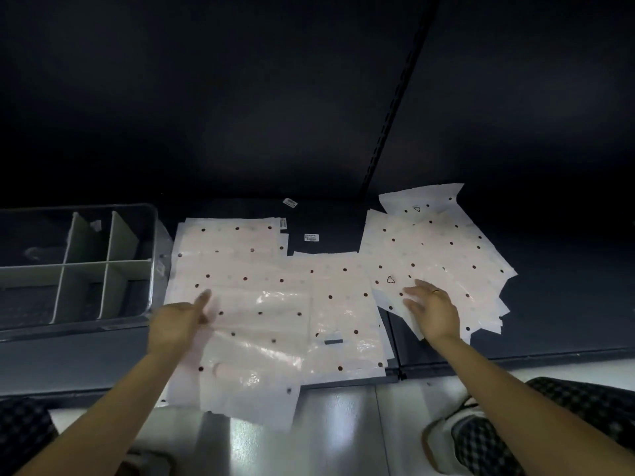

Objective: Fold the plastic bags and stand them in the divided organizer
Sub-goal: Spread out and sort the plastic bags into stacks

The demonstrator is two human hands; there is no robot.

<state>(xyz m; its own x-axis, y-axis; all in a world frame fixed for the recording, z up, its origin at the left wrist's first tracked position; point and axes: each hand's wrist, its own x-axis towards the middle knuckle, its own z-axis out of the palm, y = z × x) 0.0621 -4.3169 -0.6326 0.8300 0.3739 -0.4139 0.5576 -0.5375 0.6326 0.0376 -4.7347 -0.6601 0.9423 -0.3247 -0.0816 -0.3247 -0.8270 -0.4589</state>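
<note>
Left hand (178, 321) pinching translucent dotted plastic bags (261, 304), right hand (433, 309) spread flat on another pile.

I see translucent dotted plastic bags (261, 297) lying flat, overlapping (unfolded), just right of the clear divided organizer (79, 266), compartments bagless.

One wide-angle head camera looks forward and steeply down, close over the dark low shelf (343, 214), arms entering from below
</note>
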